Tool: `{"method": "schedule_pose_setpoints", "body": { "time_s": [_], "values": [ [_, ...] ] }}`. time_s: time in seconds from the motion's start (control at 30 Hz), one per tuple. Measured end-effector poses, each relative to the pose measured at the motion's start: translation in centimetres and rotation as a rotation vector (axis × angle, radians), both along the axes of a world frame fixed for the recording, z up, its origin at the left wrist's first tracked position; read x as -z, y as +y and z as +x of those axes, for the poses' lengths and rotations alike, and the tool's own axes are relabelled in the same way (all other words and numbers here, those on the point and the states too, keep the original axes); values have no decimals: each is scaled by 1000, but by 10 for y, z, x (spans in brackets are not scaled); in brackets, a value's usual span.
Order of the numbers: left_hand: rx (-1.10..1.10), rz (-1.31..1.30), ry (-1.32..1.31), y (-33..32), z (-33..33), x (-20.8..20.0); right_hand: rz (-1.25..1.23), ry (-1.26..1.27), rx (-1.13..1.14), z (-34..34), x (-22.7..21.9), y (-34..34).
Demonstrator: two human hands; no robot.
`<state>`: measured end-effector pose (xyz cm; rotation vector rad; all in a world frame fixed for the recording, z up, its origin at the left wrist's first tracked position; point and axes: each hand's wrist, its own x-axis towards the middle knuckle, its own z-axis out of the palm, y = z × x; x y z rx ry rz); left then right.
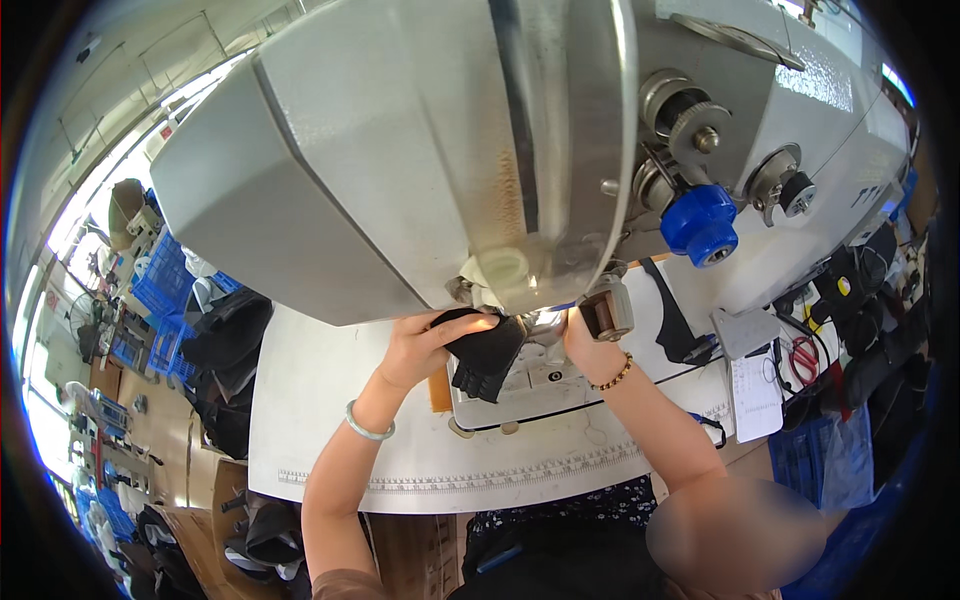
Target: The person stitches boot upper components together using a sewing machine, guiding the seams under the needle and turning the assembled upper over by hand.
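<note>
My left hand [420, 347] grips a black fabric piece [488, 355] between thumb and fingers, under the head of a large grey sewing machine [390, 150]. The piece is folded or curved, and its lower end hangs in ridges over the metal machine bed [545, 380]. To the right of the fabric, my right hand [588, 345] reaches in beside the needle area. Its fingers are hidden behind the machine's parts, so what they touch does not show. The machine head also covers the needle and the fabric's far end.
A black strip [672, 315] lies on the white table [330, 400], right of the bed. Further right are a paper card [755, 395], red-handled scissors [803, 360] and dark material. Blue baskets [165, 275] and black fabric piles [230, 340] stand left. A cardboard box [200, 535] sits lower left.
</note>
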<state>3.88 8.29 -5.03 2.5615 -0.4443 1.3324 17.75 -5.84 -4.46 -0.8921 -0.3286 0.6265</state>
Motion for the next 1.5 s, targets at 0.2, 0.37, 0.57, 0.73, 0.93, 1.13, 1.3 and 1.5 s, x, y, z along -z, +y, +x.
{"method": "schedule_pose_setpoints", "body": {
  "time_s": [0.2,0.37,0.57,0.73,0.93,1.13,1.3,1.5],
  "values": [
    [-344,52,-103,-21,-15,29,131,-52,39,-6,9,2],
    [267,-2121,294,-28,-40,39,22,3,-8,-2,17,7],
    [200,-1738,408,-72,-18,4,45,-68,-104,10,22,10],
    [100,-1755,349,-89,-23,-3,-62,-78,-67,5,11,7],
    [90,-1694,333,-88,-22,-1,-52,-104,-32,2,10,3],
    [169,-1680,288,-81,-14,-3,33,-79,-77,6,17,5],
    [148,-1666,314,-75,-13,-4,163,-17,-87,-1,6,8],
    [177,-1656,319,-66,-15,1,97,22,-85,11,30,15]
  ]
}}
